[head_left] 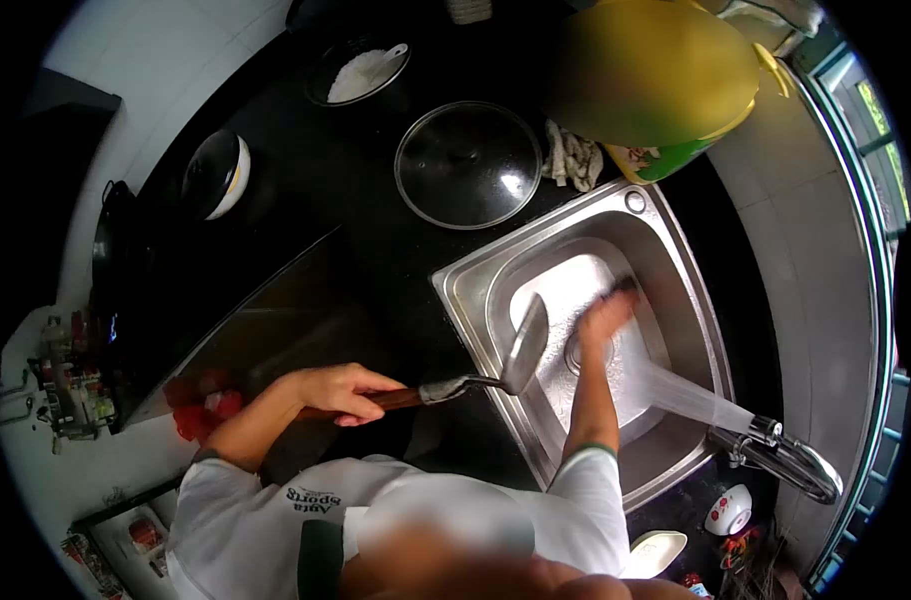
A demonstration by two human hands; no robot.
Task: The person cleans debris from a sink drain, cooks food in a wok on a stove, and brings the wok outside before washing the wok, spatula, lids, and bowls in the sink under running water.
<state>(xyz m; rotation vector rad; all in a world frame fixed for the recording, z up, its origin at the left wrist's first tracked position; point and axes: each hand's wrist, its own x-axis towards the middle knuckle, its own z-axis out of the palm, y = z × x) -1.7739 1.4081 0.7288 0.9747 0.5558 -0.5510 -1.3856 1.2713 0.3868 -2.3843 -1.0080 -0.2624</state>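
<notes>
My left hand (pixel 347 393) is closed around the brown wooden handle of a metal spatula (pixel 528 345). Its blade reaches over the near left rim of the steel sink (pixel 455 285). Down in the basin is my right hand (pixel 607 315), smeared by motion, close to the drain. Something dark shows at its fingertips, too blurred to name. Water sprays from the faucet (pixel 765 430) into the basin, beside my right wrist.
A glass lid (pixel 467 165) lies on the black counter, a crumpled cloth (pixel 572 158) next to it. Behind the sink stands a yellow container (pixel 655 75). Further left are a bowl of white grains (pixel 355 78) and a white bowl (pixel 233 178). A floral bowl (pixel 727 510) sits below the faucet.
</notes>
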